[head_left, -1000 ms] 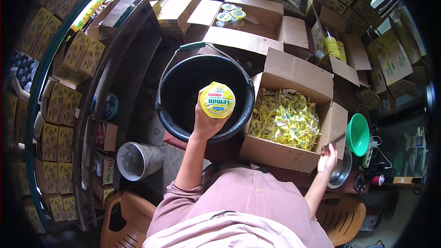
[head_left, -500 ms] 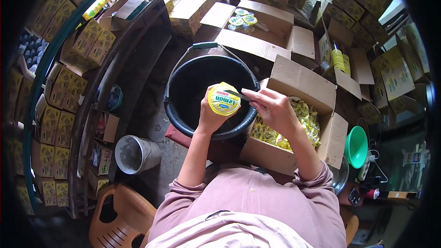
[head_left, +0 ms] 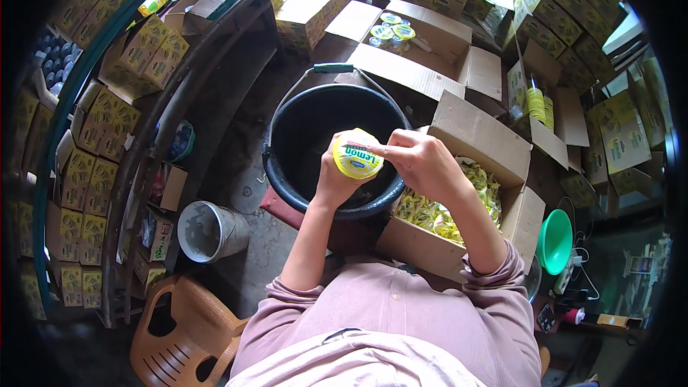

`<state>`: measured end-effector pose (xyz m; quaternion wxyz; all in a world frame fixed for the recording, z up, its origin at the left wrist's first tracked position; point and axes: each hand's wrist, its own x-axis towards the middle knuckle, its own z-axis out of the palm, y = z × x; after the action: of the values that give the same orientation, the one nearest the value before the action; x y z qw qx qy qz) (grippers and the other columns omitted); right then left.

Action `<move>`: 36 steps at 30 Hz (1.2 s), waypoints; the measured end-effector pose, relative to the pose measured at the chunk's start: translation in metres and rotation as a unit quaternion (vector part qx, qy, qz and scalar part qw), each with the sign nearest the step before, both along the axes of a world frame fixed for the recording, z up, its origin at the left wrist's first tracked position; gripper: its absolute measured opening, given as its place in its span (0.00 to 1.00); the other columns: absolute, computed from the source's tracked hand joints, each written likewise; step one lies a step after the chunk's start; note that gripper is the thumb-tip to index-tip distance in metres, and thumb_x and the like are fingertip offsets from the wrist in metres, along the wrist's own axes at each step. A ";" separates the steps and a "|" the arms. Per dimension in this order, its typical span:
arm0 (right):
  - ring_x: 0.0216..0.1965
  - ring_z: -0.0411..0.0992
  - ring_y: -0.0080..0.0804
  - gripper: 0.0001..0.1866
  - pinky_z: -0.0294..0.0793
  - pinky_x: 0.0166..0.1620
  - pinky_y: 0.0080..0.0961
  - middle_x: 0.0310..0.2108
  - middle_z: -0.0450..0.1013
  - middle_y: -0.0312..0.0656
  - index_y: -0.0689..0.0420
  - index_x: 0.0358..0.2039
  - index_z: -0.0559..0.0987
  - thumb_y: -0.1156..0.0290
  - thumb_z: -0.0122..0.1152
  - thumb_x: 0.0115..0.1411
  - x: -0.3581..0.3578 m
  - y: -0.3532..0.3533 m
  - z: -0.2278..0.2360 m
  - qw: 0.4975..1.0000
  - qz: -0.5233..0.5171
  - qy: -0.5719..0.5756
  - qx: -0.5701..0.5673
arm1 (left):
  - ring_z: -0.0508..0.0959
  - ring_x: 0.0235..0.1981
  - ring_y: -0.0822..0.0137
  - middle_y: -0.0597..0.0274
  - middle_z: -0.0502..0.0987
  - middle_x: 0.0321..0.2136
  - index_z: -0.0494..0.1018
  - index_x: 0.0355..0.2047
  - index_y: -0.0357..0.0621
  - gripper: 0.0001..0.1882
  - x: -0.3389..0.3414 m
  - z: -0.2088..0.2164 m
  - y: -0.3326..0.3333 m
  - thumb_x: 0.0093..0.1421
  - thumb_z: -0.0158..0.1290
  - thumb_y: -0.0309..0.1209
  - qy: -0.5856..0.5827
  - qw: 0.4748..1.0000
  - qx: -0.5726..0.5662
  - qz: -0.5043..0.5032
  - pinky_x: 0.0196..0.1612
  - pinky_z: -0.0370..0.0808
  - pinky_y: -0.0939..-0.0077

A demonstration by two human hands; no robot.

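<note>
The left hand (head_left: 335, 183) is wrapped around a yellow-lidded plastic cup (head_left: 358, 158), holding it up above the mouth of a black bucket (head_left: 288, 147), with the printed lid facing the camera. The right hand (head_left: 424, 161) is drawn in narrow, thumb and fingers pinched together at the right edge of the lid around a thin dark blade (head_left: 356, 147), of which only a small part shows across the lid.

The bucket has a wire handle with a green grip (head_left: 334, 68) at its far side and stands over a dark red surface (head_left: 281, 208). Just to its right, below the right forearm, an open cardboard carton (head_left: 476, 123) holds a heap of crumpled yellow film scraps (head_left: 489, 190). Beyond the bucket, another open carton (head_left: 401, 73) contains several lidded cups (head_left: 394, 31). Farther right, yellow stacked discs (head_left: 537, 104) stand in a third carton, and a green bowl (head_left: 555, 241) is tilted on its side. At left, a whitish bucket (head_left: 233, 233) sits on the floor near a brown plastic chair (head_left: 188, 319).
</note>
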<state>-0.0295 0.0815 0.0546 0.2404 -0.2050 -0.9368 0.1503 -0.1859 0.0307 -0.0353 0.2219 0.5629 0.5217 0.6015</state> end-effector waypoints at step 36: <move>0.23 0.68 0.35 0.22 0.70 0.27 0.30 0.21 0.66 0.39 0.44 0.38 0.77 0.82 0.53 0.42 0.042 0.032 -0.001 0.994 0.023 -0.088 0.063 | 0.76 0.33 0.62 0.57 0.72 0.33 0.68 0.35 0.36 0.25 0.000 0.001 0.004 0.35 0.65 0.27 0.082 0.995 -0.022 0.043 0.37 0.73 0.74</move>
<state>0.0124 0.1137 0.0531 0.1659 -0.1801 -0.9664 0.0779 -0.1859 0.0343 -0.0341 0.1649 0.5819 0.5752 0.5508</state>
